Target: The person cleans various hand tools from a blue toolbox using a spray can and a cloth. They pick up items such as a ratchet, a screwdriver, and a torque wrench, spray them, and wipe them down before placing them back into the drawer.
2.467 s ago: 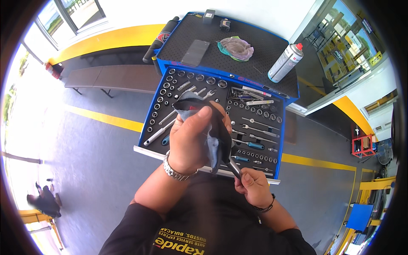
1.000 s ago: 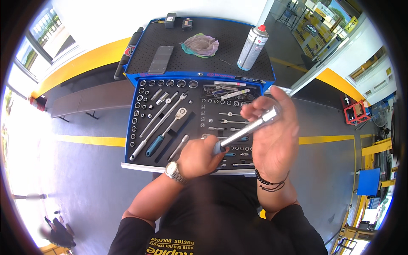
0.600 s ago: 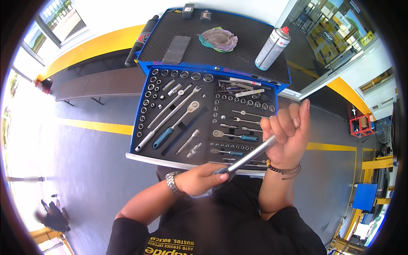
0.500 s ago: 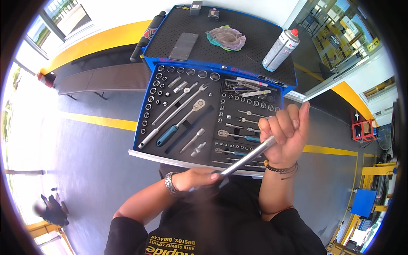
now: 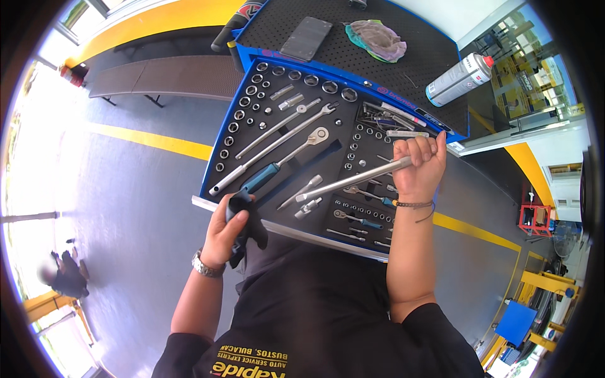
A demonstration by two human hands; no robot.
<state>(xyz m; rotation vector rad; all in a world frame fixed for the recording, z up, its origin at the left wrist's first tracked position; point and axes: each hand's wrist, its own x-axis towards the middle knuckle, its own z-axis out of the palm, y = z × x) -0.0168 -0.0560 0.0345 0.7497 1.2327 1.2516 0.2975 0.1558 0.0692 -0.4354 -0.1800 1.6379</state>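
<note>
My right hand [image 5: 418, 165], raised over the drawer's right side, is closed round one end of a long steel extension bar [image 5: 353, 181]. The bar slants down to the left above the tools, its lower end free. Closed on a crumpled black glove [image 5: 253, 228] is my left hand [image 5: 220, 232], at the drawer's front edge; finger-like folds of the glove hang down. Just beyond that hand lies a large ratchet [image 5: 276, 165] with a blue handle, in the dark foam of the tool drawer [image 5: 315, 165]. A long narrow recess runs beside the ratchet.
Sockets [image 5: 239, 115] line the drawer's left and back edges. On the cabinet top [image 5: 353, 74] are a phone-like dark slab [image 5: 306, 38], a crumpled cloth [image 5: 376, 41] and a spray can [image 5: 459, 80]. A bench [image 5: 167, 77] stands left; a person [image 5: 66, 275] is at far left.
My left hand has come off the bar and moved left with the black glove. The bar's lower end has swung out over the drawer, still in my right hand. The view has shifted.
</note>
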